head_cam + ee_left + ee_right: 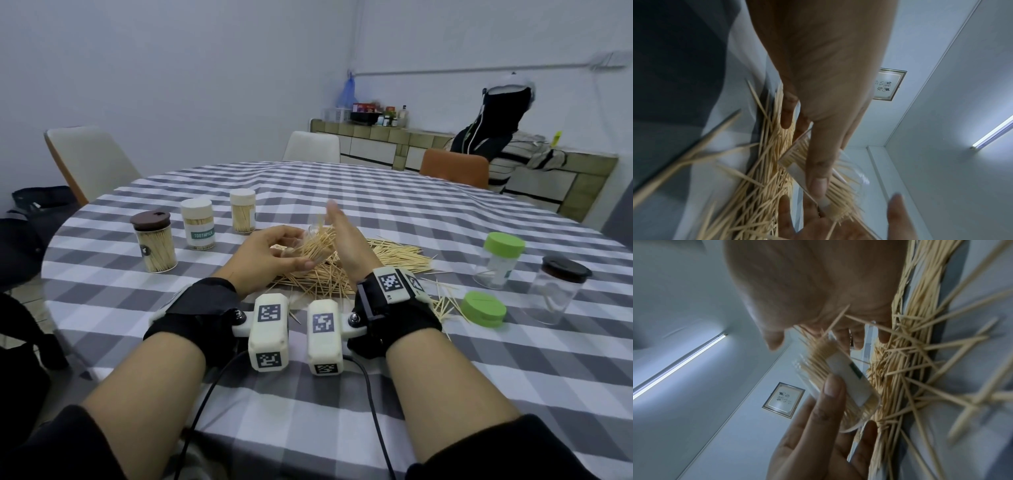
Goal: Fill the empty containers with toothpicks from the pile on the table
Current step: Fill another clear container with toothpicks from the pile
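Sitting far left on the checked tabletop (411, 377): three filled jars, brown-lidded jar (154, 241), labelled jar (198, 224), cream-lidded jar (242, 211), all capped, sticks packed upright. Centre: left hand (270, 255) grips a clear container (797, 155) tilted on its side over the pile (342, 270), thumb across its white label, fingers curled underneath. Toothpicks (818, 356) fan out of its mouth, uneven. Right hand (346, 240) flat, fingers straight and together, palm set against the protruding tips. Judgement: tap tips in squarely with the flat palm, tilt the mouth upward first so sticks slide down rather than spill; keep them parallel, crossed ones jam. Sticks thin, pale wood, pointed, light, scatter easily; container smooth rigid transparent plastic, slippery. Right: loose green lid (483, 309) among stray sticks, green-capped jar (498, 260) and dark-lidded jar (558, 291), both clear and near-empty.
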